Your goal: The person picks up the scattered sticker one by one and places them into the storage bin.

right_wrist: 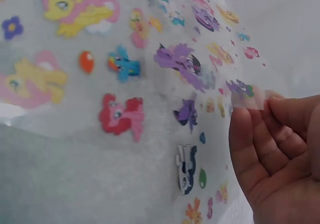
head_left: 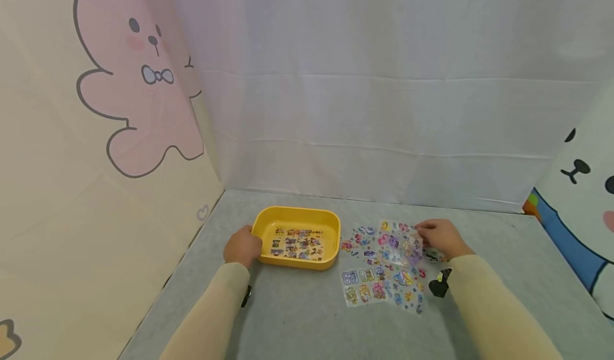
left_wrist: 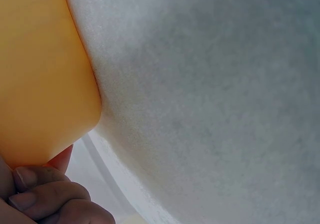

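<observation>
Pinching 1 clear sticker sheet (head_left: 399, 247) by its edge, the right hand (head_left: 443, 238) is narrow between thumb and finger, and the sheet spreads to the left of this hand, over other sticker sheets (head_left: 364, 286), which lie on the grey table (head_left: 297, 317) to its left. Such a hold at the edge, I think, leaves most of the pictures uncovered and helps to separate thin plastic from its neighbours. The left hand (head_left: 242, 247) grips the yellow tray (head_left: 292, 264) at its left end, fingers curled at the wall, so the tray extends to the right of this hand; probably this steadies it. Inside, just right of the left hand, lies at least 1 printed sheet (head_left: 302, 242). The tray sits between the 2 hands, near the spread sheets, which seems convenient for a short reach. Because the sheets are transparent and overlap, I cannot surely count them.
</observation>
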`<state>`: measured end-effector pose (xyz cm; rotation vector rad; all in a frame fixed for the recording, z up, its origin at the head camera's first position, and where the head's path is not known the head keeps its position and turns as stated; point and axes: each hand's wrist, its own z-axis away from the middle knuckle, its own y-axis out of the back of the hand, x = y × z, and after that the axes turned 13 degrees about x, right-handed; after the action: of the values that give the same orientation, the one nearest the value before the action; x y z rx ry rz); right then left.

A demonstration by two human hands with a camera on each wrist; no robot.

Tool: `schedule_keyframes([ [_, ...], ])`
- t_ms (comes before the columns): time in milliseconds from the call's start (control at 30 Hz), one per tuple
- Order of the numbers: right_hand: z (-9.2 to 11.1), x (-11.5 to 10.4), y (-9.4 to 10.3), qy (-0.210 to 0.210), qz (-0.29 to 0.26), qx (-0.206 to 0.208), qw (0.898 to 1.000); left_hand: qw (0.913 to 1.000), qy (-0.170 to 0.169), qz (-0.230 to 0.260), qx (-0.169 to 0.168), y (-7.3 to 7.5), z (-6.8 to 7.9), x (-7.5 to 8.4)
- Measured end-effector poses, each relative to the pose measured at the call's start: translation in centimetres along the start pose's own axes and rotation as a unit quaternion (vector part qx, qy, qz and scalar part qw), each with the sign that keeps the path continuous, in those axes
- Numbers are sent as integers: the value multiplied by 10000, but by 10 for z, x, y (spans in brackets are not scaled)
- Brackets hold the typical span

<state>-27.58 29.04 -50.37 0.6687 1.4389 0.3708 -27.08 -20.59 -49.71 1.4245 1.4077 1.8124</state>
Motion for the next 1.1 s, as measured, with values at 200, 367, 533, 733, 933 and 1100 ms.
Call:
schedule_keyframes([
  [200,1,-5,9,-350,-712,-190,9967,10000,-10,-11,12,0,-1,1],
  [367,1,-7,13,-489,-1131,-342,9918,10000,-3,4,-9,1,0,1],
  [533,-1,-7,13,-407,-1341,-348,9895,10000,-32,29,-3,1,-1,0],
  [733,-2,-22,9,-532,-1820,-539,9804,10000,14,57,-41,0,1,-2],
  [933,-1,-39,-5,-687,-2194,-720,9705,10000,23,68,13,0,0,-2],
  [1100,1,-55,-27,-781,-2147,-759,9706,10000,34,83,10,0,-1,-1],
])
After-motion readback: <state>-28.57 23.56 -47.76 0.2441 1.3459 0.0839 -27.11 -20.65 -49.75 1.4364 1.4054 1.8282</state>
